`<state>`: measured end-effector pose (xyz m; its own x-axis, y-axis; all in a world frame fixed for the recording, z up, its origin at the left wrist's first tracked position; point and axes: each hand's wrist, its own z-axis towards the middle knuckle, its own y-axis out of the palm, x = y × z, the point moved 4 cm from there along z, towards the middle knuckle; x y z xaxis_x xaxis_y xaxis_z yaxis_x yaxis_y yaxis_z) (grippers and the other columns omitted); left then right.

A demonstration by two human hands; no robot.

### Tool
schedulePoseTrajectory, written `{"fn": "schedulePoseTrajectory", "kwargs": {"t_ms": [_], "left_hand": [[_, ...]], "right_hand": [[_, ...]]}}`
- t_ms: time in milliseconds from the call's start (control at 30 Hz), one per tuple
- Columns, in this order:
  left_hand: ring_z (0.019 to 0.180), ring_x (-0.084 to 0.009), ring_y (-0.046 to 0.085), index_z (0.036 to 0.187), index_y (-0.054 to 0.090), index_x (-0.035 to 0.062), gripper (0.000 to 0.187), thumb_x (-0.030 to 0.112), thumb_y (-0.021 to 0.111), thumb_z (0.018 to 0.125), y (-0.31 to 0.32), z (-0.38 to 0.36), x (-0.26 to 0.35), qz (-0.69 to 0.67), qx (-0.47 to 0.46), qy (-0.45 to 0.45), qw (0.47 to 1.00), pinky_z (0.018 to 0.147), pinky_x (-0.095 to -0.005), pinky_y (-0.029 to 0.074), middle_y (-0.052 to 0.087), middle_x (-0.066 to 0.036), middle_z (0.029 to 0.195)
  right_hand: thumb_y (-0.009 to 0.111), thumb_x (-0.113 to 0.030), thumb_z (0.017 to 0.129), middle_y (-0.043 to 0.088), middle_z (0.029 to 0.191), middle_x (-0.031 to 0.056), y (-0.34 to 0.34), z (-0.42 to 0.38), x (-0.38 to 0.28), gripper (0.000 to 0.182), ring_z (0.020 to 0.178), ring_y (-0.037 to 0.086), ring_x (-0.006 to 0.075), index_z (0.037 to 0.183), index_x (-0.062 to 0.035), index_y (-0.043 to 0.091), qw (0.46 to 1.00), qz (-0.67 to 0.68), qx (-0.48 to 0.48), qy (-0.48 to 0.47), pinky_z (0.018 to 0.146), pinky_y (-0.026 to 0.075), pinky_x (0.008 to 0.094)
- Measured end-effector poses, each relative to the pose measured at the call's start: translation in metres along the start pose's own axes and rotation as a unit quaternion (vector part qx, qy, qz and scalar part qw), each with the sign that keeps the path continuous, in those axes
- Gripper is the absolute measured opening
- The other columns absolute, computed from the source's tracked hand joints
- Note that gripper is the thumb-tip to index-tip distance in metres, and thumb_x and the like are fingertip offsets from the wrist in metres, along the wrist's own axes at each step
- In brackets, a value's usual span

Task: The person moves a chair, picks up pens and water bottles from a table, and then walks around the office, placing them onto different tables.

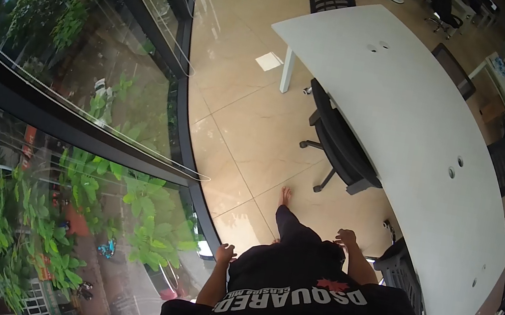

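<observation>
My left hand [226, 253] is held out beside my body near the window frame, its fingers loosely bent and apart, with nothing seen in it. On the other side, my right hand [346, 238] is raised by my hip, fingers slightly curled and apart, also holding nothing visible. Between the hands are my dark shirt [306, 313] with printed letters and one bare foot [286, 196] stretched forward on the tiled floor [221, 145].
A long white table [402, 102] curves along the right. A black office chair [342, 139] stands at its near side, and another chair [404, 269] is close to my right. Tall windows [135, 98] line the left. A white sheet [268, 61] lies on the floor ahead.
</observation>
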<state>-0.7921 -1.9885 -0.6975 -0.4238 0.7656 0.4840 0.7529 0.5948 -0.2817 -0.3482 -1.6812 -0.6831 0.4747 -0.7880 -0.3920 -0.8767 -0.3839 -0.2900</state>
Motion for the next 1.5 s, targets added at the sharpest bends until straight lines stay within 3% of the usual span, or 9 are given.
{"fn": "schedulePoseTrajectory", "kwargs": {"t_ms": [200, 500, 767, 833, 900, 1033, 1167, 1367, 1500], "left_hand": [[0.113, -0.0327, 0.062, 0.115, 0.067, -0.0001, 0.055, 0.039, 0.065, 0.076, -0.032, 0.045, 0.039, 0.220, 0.050, 0.051, 0.973, 0.099, -0.0378, 0.046, 0.066, -0.022, 0.116], [0.065, -0.0172, 0.065, 0.105, 0.071, 0.0041, 0.034, 0.029, 0.062, 0.083, -0.063, 0.085, 0.212, 0.101, 0.109, 0.001, 0.989, 0.058, -0.0327, 0.055, 0.068, -0.009, 0.083], [0.109, -0.0335, 0.063, 0.112, 0.070, 0.0086, 0.046, 0.039, 0.059, 0.078, -0.049, 0.192, 0.402, 0.196, 0.044, 0.013, 0.980, 0.098, -0.0405, 0.048, 0.067, -0.019, 0.115], [0.110, -0.0325, 0.063, 0.110, 0.072, 0.0110, 0.043, 0.039, 0.058, 0.079, -0.061, 0.235, 0.435, 0.222, 0.067, 0.035, 0.972, 0.097, -0.0399, 0.048, 0.067, -0.017, 0.115], [0.110, -0.0323, 0.063, 0.108, 0.073, 0.0117, 0.042, 0.038, 0.058, 0.079, -0.074, 0.254, 0.493, 0.262, 0.091, 0.067, 0.958, 0.097, -0.0399, 0.049, 0.068, -0.017, 0.115], [0.093, -0.0325, 0.069, 0.096, 0.074, 0.0080, 0.035, 0.033, 0.055, 0.082, -0.100, 0.331, 0.559, 0.285, 0.085, 0.101, 0.950, 0.088, -0.0409, 0.053, 0.070, -0.020, 0.098], [0.055, -0.0283, 0.068, 0.089, 0.072, 0.0008, 0.036, 0.031, 0.053, 0.083, -0.120, 0.409, 0.611, 0.292, 0.028, 0.144, 0.945, 0.063, -0.0369, 0.058, 0.069, -0.019, 0.074], [0.108, -0.0382, 0.062, 0.098, 0.071, -0.0010, 0.043, 0.034, 0.051, 0.083, -0.117, 0.477, 0.736, 0.318, -0.035, 0.078, 0.944, 0.093, -0.0449, 0.050, 0.066, -0.025, 0.110], [0.080, -0.0341, 0.070, 0.094, 0.072, 0.0009, 0.039, 0.032, 0.050, 0.083, -0.099, 0.494, 0.819, 0.236, -0.034, 0.092, 0.967, 0.084, -0.0429, 0.054, 0.070, -0.022, 0.094]], "right_hand": [[0.054, -0.023, 0.082, 0.071, 0.095, 0.0166, 0.103, 0.065, -0.147, 0.035, 0.074, 0.069, 0.0272, 0.105, 0.0021, 0.063, 0.983, -0.144, -0.099, -0.055, 0.061, 0.052, 0.0395], [0.051, -0.024, 0.087, 0.069, 0.091, 0.0088, 0.212, 0.108, -0.376, 0.030, 0.075, 0.070, 0.0207, 0.109, -0.0054, 0.061, 0.967, -0.183, -0.117, -0.131, 0.063, 0.056, 0.0354], [0.052, -0.028, 0.089, 0.070, 0.088, 0.0101, 0.260, 0.115, -0.459, 0.033, 0.072, 0.070, 0.0221, 0.108, -0.0038, 0.064, 0.925, -0.321, -0.148, -0.135, 0.058, 0.056, 0.0355], [0.054, -0.027, 0.092, 0.069, 0.098, 0.0122, 0.254, 0.139, -0.449, 0.032, 0.082, 0.070, 0.0277, 0.116, -0.0078, 0.062, 0.886, -0.393, -0.235, -0.078, 0.074, 0.054, 0.0445], [0.056, -0.024, 0.093, 0.068, 0.102, 0.0136, 0.251, 0.207, -0.412, 0.031, 0.091, 0.068, 0.0272, 0.116, -0.0060, 0.064, 0.486, -0.651, -0.416, -0.409, 0.082, 0.052, 0.0384], [0.056, -0.027, 0.092, 0.068, 0.103, 0.0131, 0.209, 0.127, -0.467, 0.033, 0.091, 0.068, 0.0267, 0.117, -0.0062, 0.063, 0.932, -0.308, -0.187, 0.045, 0.081, 0.052, 0.0392], [0.056, -0.029, 0.091, 0.067, 0.104, 0.0127, 0.244, 0.090, -0.543, 0.035, 0.092, 0.067, 0.0262, 0.118, -0.0065, 0.061, 0.976, -0.166, -0.125, 0.071, 0.080, 0.052, 0.0400], [0.057, -0.032, 0.090, 0.067, 0.106, 0.0121, 0.305, 0.115, -0.650, 0.039, 0.093, 0.067, 0.0255, 0.120, -0.0068, 0.058, 0.983, -0.111, -0.130, 0.072, 0.079, 0.052, 0.0412], [0.057, -0.034, 0.090, 0.066, 0.107, 0.0117, 0.323, 0.155, -0.730, 0.041, 0.093, 0.066, 0.0251, 0.121, -0.0071, 0.057, 0.981, -0.104, -0.152, 0.060, 0.079, 0.053, 0.0420]]}}
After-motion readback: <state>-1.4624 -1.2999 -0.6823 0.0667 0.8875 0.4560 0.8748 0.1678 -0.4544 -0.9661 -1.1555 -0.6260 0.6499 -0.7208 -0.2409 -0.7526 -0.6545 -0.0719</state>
